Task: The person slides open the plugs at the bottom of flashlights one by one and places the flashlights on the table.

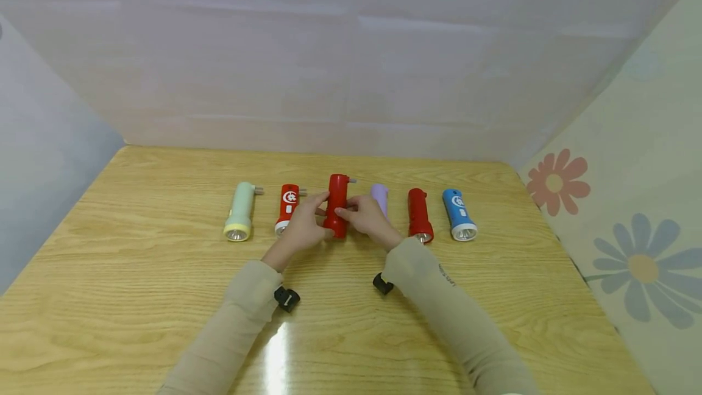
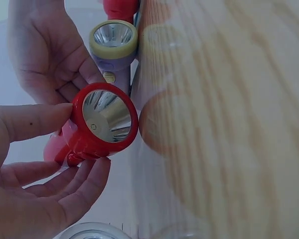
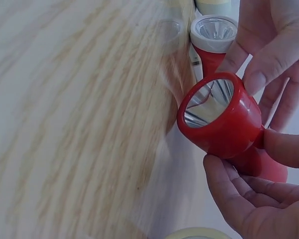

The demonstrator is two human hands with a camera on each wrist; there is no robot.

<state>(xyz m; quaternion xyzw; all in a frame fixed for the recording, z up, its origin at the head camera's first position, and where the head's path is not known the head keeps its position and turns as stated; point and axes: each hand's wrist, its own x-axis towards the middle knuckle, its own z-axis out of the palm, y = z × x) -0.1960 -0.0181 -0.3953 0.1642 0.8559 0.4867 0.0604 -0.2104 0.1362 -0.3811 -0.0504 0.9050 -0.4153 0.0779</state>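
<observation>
A red flashlight [image 1: 337,200] with metal prongs at its far end is held between both hands at the middle of the row, its lens end toward the person. The left hand [image 1: 307,224] grips it from the left, thumb on the lens rim and fingers along the other side in the left wrist view. From the right, the right hand [image 1: 366,215] pinches its body between thumb and fingers [image 3: 229,194]. In the right wrist view the red rim [image 3: 189,124] lies close over the table. A purple flashlight [image 1: 379,194] is partly hidden behind the right hand.
Left of the hands lie a pale green flashlight [image 1: 241,203] and a red-and-white one [image 1: 289,200]. On the right are another red flashlight [image 1: 418,209] and a blue one [image 1: 456,209]. The wooden table [image 1: 137,249] meets a pale back wall [image 1: 329,78].
</observation>
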